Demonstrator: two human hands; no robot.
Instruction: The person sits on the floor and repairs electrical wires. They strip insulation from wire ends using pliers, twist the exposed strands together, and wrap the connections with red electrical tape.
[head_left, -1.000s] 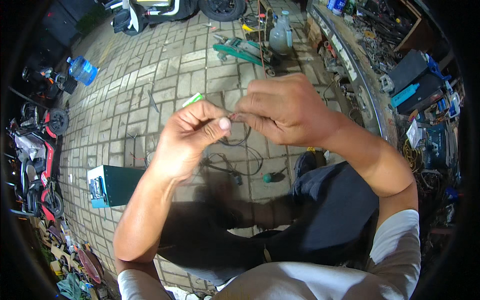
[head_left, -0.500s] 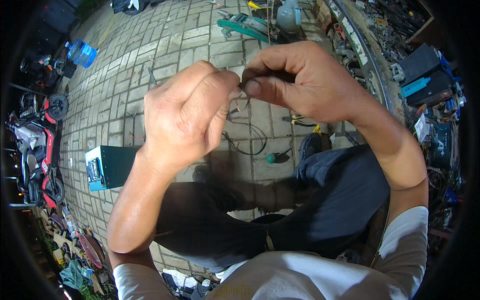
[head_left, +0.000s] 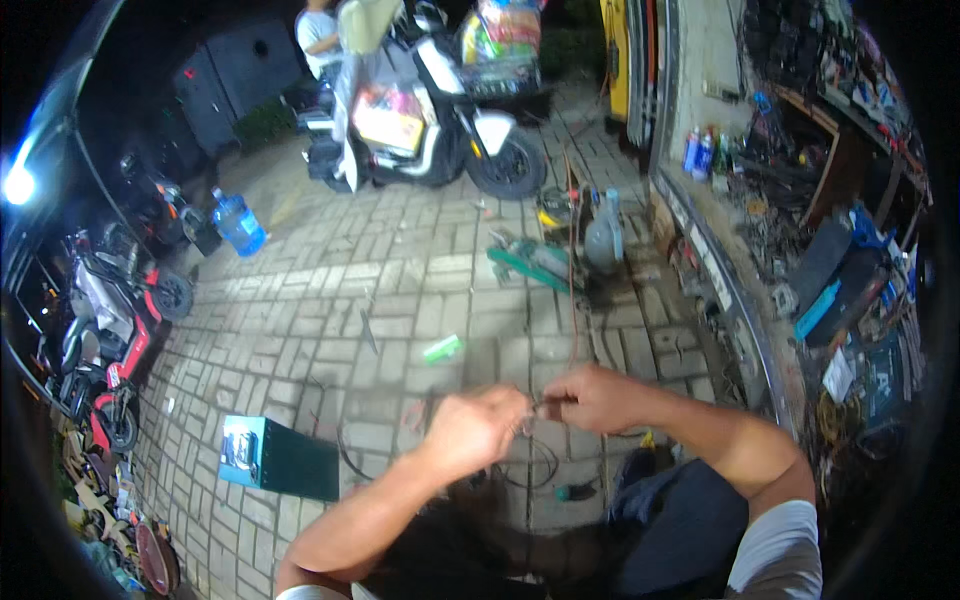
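Pinching a thin dark wire (head_left: 535, 408), the left hand (head_left: 475, 430) and right hand (head_left: 592, 398) meet above the brick floor (head_left: 400, 290). Both sets of fingers are squeezed tight on it. A green box (head_left: 275, 458) sits nearby.

Rough matt brick paving (head_left: 400, 290), glossy plastic water jug (head_left: 238, 222).

The left hand (head_left: 478, 428) and right hand (head_left: 592, 398) met fingertip to fingertip, pinching a thin wire (head_left: 535, 408) over the brick paving (head_left: 400, 290). A teal box (head_left: 275, 457) lay at the left, a white scooter (head_left: 430, 110) stood beyond, near a blue water jug (head_left: 238, 222).
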